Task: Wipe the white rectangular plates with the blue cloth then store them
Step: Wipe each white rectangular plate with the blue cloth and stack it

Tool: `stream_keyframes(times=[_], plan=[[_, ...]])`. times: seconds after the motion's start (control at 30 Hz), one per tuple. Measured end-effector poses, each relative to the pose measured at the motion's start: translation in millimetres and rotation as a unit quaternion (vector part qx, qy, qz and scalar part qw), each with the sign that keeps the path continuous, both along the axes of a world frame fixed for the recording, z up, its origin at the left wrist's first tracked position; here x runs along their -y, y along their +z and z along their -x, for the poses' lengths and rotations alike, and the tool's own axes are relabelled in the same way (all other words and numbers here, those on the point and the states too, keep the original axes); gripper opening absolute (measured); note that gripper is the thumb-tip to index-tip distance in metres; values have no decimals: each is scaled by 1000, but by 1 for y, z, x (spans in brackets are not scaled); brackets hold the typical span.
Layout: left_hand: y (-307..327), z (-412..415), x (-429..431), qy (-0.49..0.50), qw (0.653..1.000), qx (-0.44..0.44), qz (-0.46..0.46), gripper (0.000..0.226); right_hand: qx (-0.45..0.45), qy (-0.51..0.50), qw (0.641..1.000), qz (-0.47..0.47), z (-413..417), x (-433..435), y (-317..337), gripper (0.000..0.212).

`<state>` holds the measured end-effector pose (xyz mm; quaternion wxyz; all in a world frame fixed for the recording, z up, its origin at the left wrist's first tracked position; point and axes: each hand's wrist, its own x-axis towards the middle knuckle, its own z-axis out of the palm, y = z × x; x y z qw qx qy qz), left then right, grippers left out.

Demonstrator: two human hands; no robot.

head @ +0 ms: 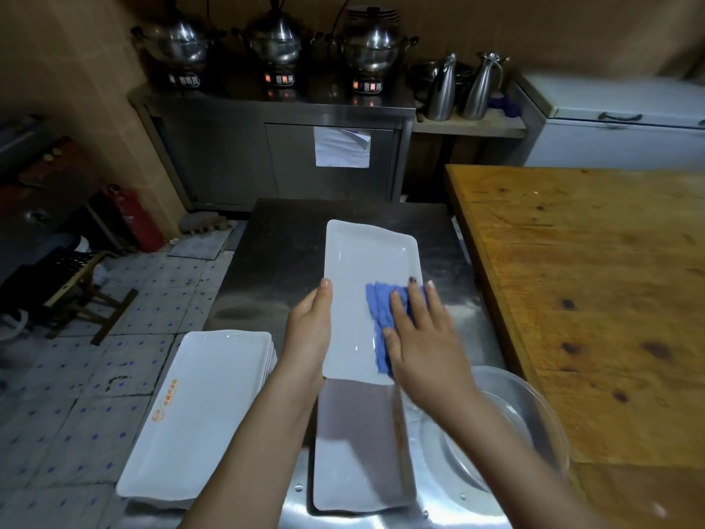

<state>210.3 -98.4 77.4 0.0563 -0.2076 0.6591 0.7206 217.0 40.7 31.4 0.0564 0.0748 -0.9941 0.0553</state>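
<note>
A white rectangular plate (360, 269) is held up over the steel counter (274, 261). My left hand (311, 330) grips its left edge, thumb on the rim. My right hand (419, 337) presses flat, fingers spread, on the blue cloth (377, 311), which lies on the plate's right half. Below it another white plate (358, 452) lies on the counter. A stack of white rectangular plates (202, 410) sits at the counter's left edge, the top one with an orange logo.
A clear round basin (534, 414) stands at the right of the counter, next to a wooden table (591, 299). Behind are a steel cabinet with three pots (278, 43) and two metal jugs (442, 89). A red extinguisher (133, 219) and a stool stand on the tiled floor.
</note>
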Motion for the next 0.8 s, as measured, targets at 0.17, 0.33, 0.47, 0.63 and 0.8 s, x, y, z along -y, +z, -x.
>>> stream_keyframes(times=[0.17,0.33,0.47,0.63,0.8], plan=[[2,-7,-2,-12,1000,-3,0,30,1,-24,999,33,19,-5,22,60],[4,-15,0,-30,1000,0,-3,27,-14,-85,993,80,45,-6,32,60],[7,-14,14,5,1000,0,-2,27,-20,21,999,38,-5,16,1,76],[4,-25,15,-7,1000,-6,16,28,-44,-9,998,40,3,11,1,69],[3,-40,22,-43,999,13,5,30,0,-85,982,168,7,16,22,58]])
